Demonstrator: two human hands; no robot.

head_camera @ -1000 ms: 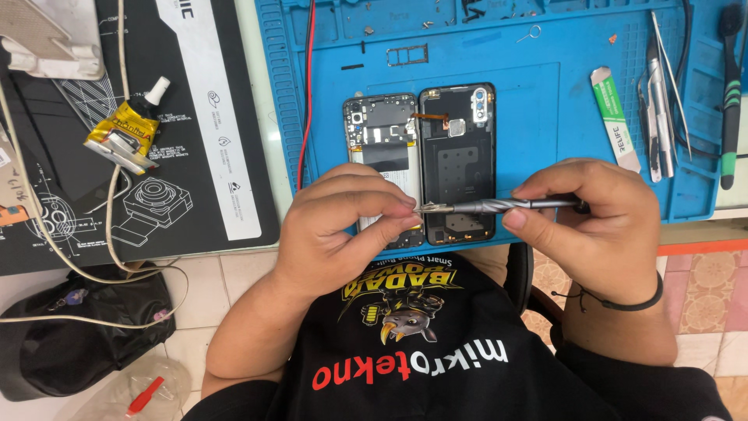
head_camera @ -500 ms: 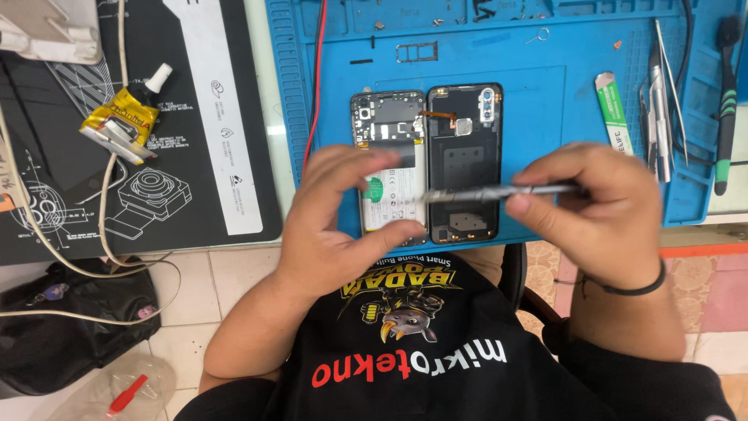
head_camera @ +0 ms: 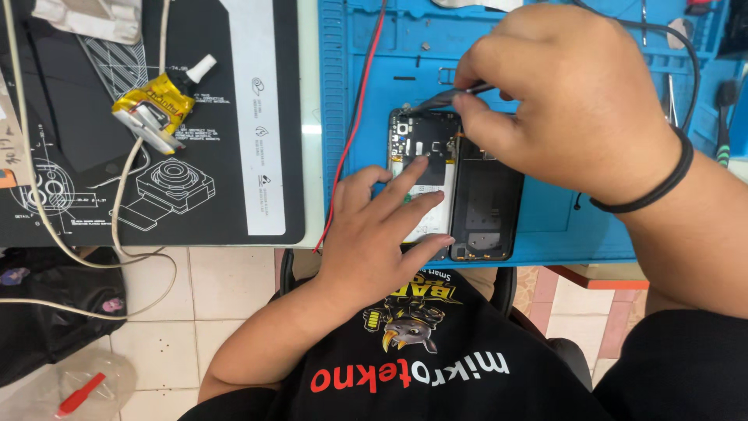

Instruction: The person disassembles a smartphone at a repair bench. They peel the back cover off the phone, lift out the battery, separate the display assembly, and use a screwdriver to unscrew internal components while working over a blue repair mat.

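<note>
A: Start with the right hand (head_camera: 569,93). What is it doing?

B: It is curled tight around a thin metal tool (head_camera: 450,97), pinched between thumb and fingers. The tool's long axis runs roughly left to right with a slight downward slope, and its tip points left, toward the top edge of the opened phone (head_camera: 425,183). A black band sits on that wrist.

A: And the left hand (head_camera: 382,226)?

B: Fingers spread and flat, grasping nothing. The fingertips (head_camera: 421,164) press down on the phone's exposed inside, around the white battery area, with the palm hanging off the near edge of the table.

A: How does the phone lie?

B: Face down with its insides showing, long axis running away from the person, camera end farthest. Just beside it on the right, touching or nearly so, lies the black back cover (head_camera: 489,203), parallel to it. Both rest on the blue work mat (head_camera: 545,218).

A: Anything farther out?

B: A red wire (head_camera: 354,125) runs down the mat's left edge. To the left is a black mat (head_camera: 195,195) with white drawings, and on it a yellow glue tube (head_camera: 152,109) with a white nozzle pointing up and to the right. White cables (head_camera: 117,226) loop off that mat.
</note>
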